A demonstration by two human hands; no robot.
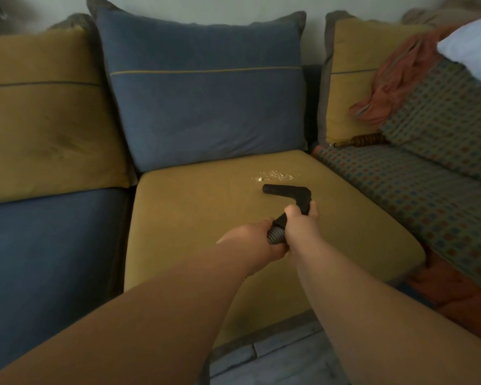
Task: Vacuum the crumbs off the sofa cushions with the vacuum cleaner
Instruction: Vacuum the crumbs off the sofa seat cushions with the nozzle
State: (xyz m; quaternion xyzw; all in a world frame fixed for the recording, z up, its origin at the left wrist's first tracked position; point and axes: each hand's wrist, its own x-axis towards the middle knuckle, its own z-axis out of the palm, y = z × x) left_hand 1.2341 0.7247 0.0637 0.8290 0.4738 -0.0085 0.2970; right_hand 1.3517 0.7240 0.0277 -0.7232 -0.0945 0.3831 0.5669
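Note:
A patch of white crumbs (274,175) lies on the mustard seat cushion (195,218) near its back right. The black vacuum nozzle (285,190) sits on the cushion just in front of the crumbs, its head pointing left. My right hand (301,227) grips the black neck of the nozzle. My left hand (257,238) holds the ribbed grey hose (275,234) right behind it. Both arms reach in from the bottom of the view.
A blue back cushion (206,87) stands behind the seat, with mustard cushions (39,107) left and right. A blue seat (47,259) lies to the left. On the right are a checked cover (417,190), orange cloth (395,84) and a white pillow (472,48).

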